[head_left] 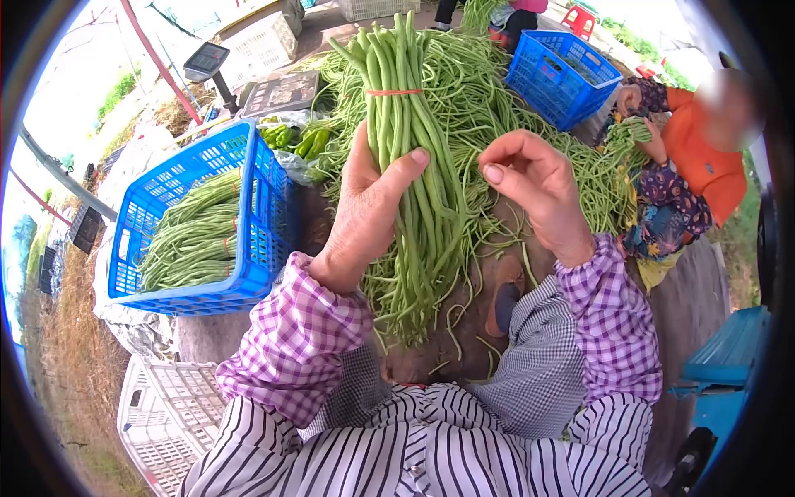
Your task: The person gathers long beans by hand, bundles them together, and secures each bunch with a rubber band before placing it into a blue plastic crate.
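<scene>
Left hand (368, 211) is clamped around 1 bundle of long beans (410, 166), thumb across the front, fingers behind. Right hand (534, 186) holds nothing: its fingers are curled loosely and it sits just beside the bundle's right edge, apart from it. The bundle stands nearly upright between the 2 hands, long axis running from the loose ends near the lap up and away from the body. 1 orange rubber band (396, 91) circles the bundle near its far end, well above both hands. The left hand is the nearer, being in contact.

Count: 2 blue crates, 1 at left (257, 273) holding stacked bean bundles, 1 at upper right (551, 87). 1 heap of loose beans (497, 91) lies behind the bundle. 1 co-worker in an orange top (704, 157) sits at right, handling more beans.
</scene>
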`<state>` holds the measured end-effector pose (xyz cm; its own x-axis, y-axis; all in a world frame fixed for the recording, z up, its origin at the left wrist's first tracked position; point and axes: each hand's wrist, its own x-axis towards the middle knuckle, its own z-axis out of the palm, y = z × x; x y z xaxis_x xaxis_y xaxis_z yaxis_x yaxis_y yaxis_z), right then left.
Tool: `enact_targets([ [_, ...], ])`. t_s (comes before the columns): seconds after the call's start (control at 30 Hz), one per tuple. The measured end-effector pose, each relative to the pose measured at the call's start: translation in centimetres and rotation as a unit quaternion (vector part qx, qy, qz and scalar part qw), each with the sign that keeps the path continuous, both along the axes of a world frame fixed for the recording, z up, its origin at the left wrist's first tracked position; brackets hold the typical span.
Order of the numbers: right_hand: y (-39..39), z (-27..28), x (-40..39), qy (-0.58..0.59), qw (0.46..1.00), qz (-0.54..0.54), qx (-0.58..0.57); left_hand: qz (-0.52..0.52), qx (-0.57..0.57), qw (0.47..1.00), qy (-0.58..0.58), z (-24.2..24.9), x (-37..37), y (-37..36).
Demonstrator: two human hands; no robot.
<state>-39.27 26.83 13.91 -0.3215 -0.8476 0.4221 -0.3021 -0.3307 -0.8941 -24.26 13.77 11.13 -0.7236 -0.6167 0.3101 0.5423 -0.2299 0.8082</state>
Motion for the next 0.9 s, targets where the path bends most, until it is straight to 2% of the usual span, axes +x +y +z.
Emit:
enact_targets([
  [0.1, 0.0, 0.4, 2.6, 0.155, 0.984, -0.02, 0.081, 0.033, -0.025, 0.999, -0.008, -0.2, -0.1, 0.2],
  [0.23, -1.0, -0.6, 3.5, 0.191, 0.974, -0.109, 0.053, 0.046, -0.054, 0.997, -0.012, -0.3, 0.0, 0.5],
  [0.37, -1.1, -0.7, 2.9, 0.212, 0.968, -0.118, 0.062, 0.057, -0.134, 0.988, -0.051, -0.5, 0.0, 0.3],
  [0.5, -1.1, -0.5, 2.8, 0.216, 0.971, -0.1, 0.027, 0.077, -0.163, 0.981, -0.068, -0.5, 0.1, 0.3],
  [0.53, -1.2, -0.4, 2.9, 0.215, 0.972, -0.094, 0.017, 0.062, -0.134, 0.987, -0.058, -0.5, 0.2, 0.4],
  [0.63, -1.6, -0.1, 3.3, 0.149, 0.978, -0.116, 0.084, 0.019, -0.053, 0.998, -0.035, -0.3, 0.2, 0.7],
  [0.73, -1.9, 0.2, 4.1, 0.174, 0.975, -0.133, 0.037, 0.009, 0.02, 1.0, -0.015, -0.3, 0.1, 1.1],
  [0.9, -3.0, -1.0, 5.7, 0.374, 0.896, -0.24, -0.007, 0.06, 0.075, 0.995, 0.01, -0.3, -0.3, 1.2],
])
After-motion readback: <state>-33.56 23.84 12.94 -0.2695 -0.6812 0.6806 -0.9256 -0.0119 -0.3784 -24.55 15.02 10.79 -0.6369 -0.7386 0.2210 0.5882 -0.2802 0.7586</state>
